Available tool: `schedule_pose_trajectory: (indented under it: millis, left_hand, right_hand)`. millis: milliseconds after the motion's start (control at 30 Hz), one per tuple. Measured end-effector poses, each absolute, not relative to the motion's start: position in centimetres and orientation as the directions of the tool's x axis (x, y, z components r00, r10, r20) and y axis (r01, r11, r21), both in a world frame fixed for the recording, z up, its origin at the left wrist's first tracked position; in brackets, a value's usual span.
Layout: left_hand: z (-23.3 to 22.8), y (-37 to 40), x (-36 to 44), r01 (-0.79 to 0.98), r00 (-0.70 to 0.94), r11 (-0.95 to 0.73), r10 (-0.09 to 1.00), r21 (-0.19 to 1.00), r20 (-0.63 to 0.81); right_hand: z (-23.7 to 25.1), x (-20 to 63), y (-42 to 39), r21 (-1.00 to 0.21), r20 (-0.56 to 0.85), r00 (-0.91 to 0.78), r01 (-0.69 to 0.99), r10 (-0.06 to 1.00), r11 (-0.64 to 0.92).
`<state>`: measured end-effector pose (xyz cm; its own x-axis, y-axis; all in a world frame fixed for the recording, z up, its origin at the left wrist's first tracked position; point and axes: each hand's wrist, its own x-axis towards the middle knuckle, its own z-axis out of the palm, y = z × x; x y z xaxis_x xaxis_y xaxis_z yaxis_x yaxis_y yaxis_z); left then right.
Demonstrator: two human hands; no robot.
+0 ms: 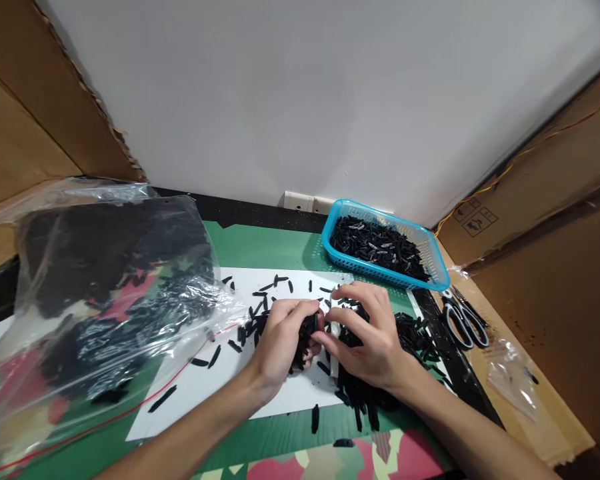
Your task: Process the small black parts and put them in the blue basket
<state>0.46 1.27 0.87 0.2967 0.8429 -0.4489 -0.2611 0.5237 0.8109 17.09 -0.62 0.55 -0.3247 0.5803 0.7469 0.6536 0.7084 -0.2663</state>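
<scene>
Over a white sheet (200, 393) strewn with black pieces, the left hand (280, 343) is curled around a bundle of black pieces (306, 337) while the right hand (370, 340) pinches at it, fingers bent. Far right, a blue basket (437, 263) holds more; scissors (463, 320) lie beside.

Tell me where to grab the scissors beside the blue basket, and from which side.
Take the scissors by the looped handles, coming from the near side: the loops lie toward the person, blades pointing at the blue basket, flat on the table and apart from both hands.
</scene>
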Motion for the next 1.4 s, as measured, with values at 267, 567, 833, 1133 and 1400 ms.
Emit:
schedule_pose_trajectory:
  millis: [267,567,833,1133,1400]
  left_hand:
    - [1.1,1.0,0.7,-0.246,0.299,0.517,0.845,0.82,-0.443]
    - [0.8,1.0,0.6,-0.285,0.383,0.553,0.814,0.783,-0.437]
    - [0.8,0.9,0.9,-0.281,0.343,0.48,0.859,0.831,-0.38]
    - [1.0,1.1,0.7,-0.292,0.381,0.545,0.82,0.786,-0.427]
    - [0.7,1.1,0.4,-0.322,0.417,0.534,0.821,0.782,-0.389]
  right_hand:
    - [0.2,17.5,-0.7,-0.307,0.697,-0.387,0.599,0.603,0.739]
    - [0.0,18.0,-0.5,-0.319,0.687,-0.419,0.561,0.594,0.764]
    - [-0.1,18.3,-0.6,-0.115,0.73,-0.485,0.606,0.481,0.787]
    - [0.3,18.1,-0.7,-0.222,0.766,-0.376,0.606,0.521,0.764]
    - [0.6,17.5,-0.9,-0.829,0.408,-0.088,0.381,0.909,0.409]
